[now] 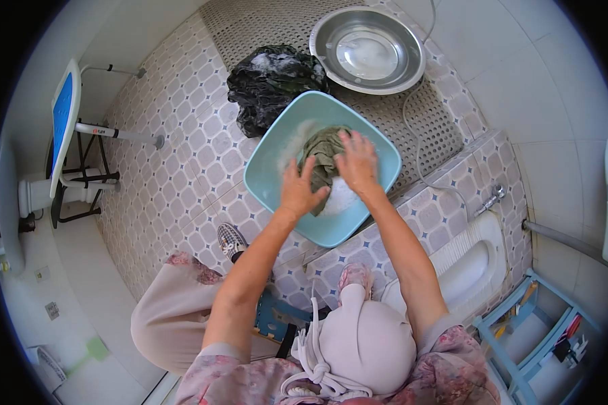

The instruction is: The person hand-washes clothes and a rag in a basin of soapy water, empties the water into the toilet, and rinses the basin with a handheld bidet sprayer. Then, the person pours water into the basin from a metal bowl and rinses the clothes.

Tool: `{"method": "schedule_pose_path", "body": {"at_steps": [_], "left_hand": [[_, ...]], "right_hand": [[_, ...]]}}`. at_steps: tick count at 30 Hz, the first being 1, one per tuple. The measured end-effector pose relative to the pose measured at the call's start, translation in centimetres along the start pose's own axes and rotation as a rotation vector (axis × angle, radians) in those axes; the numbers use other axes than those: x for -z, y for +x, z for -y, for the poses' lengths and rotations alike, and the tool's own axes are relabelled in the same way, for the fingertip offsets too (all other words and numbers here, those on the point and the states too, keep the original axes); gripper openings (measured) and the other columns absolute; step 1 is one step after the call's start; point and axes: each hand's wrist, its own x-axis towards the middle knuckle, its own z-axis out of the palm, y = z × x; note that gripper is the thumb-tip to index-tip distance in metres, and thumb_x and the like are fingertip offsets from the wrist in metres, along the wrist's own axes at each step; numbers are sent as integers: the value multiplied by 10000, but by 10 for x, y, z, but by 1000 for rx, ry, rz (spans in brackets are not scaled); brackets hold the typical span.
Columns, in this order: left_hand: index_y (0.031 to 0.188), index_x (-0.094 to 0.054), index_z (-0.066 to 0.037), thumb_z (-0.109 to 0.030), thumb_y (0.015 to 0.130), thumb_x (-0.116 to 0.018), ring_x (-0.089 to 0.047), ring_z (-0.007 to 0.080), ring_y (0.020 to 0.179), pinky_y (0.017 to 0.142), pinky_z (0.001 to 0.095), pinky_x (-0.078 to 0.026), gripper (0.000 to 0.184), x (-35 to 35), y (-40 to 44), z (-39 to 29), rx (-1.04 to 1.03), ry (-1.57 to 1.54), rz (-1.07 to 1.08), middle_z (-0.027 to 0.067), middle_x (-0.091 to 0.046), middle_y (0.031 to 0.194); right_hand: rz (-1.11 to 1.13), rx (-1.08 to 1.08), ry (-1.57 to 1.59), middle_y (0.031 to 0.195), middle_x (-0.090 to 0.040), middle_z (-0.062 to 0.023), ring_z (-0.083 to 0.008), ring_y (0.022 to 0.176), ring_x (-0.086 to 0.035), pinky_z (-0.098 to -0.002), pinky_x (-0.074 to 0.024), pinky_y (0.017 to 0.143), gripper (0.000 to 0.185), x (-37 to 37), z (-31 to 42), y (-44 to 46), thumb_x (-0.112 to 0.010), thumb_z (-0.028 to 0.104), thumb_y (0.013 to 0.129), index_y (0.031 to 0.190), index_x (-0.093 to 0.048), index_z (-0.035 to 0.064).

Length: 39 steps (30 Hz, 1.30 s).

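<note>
A light-blue square basin [262, 162] stands on the floor in front of me. Inside it lies a crumpled olive-green cloth [325, 150], with white suds [341, 197] beside it. My left hand [302, 189] rests on the cloth's left side, its fingers spread. On the right side of the cloth lies my right hand [358, 162], also with fingers apart and slightly blurred. Neither hand is closed around the cloth. What the cloth is exactly cannot be made out.
Behind the basin sit a black plastic bag [273, 84] and a metal bowl [368, 50] with suds, on a perforated mat [432, 121]. A squat toilet [469, 263] and a blue rack [527, 331] are at right. A folding chair [64, 128] stands at left.
</note>
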Motion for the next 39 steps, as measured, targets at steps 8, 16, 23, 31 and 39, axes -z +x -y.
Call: {"method": "schedule_pose_path", "body": {"at_steps": [8, 16, 23, 31, 39], "left_hand": [[1501, -310, -170, -158, 833, -611, -384, 413, 1344, 1032, 457, -418, 733, -41, -5, 22, 140, 372, 118, 222, -281, 1523], [1472, -314, -77, -142, 796, -645, -534, 432, 1136, 944, 453, -475, 755, -25, -15, 25, 326, -104, 67, 270, -501, 1257], [1212, -602, -76, -240, 787, -651, -611, 430, 933, 845, 464, -513, 458, -40, -20, 30, 181, 47, 71, 246, -608, 993], [942, -731, -75, -243, 746, -637, -650, 402, 850, 772, 460, -518, 274, -3, -11, 39, 383, -107, -87, 226, -687, 882], [1256, -562, -37, -414, 839, -663, -563, 330, 1141, 961, 443, -469, 571, -25, -9, 8, 915, -1025, -183, 175, -614, 1204]], "right_hand": [[418, 313, -440, 1524, -329, 1, -348, 1342, -337, -501, -392, 957, 654, 5, -3, 25, -595, 339, 902, 1485, -356, 165], [725, 317, -269, 954, -672, -204, -311, 893, -644, -420, -508, 779, 209, -37, 14, -20, -610, 207, 796, 910, -651, 36], [972, 246, 445, 881, -669, -204, -363, 813, -633, -416, -496, 759, 348, 74, 15, 14, -592, 314, 757, 938, -660, 24], [433, -70, 56, 1081, -655, -209, -404, 1015, -610, -450, -480, 914, 410, 53, -20, 45, -568, 230, 855, 1200, -586, 10], [175, -144, 57, 1228, -565, -242, -439, 1019, -576, -429, -458, 964, 592, -59, 32, -24, -652, 157, 777, 1348, -494, 147]]}}
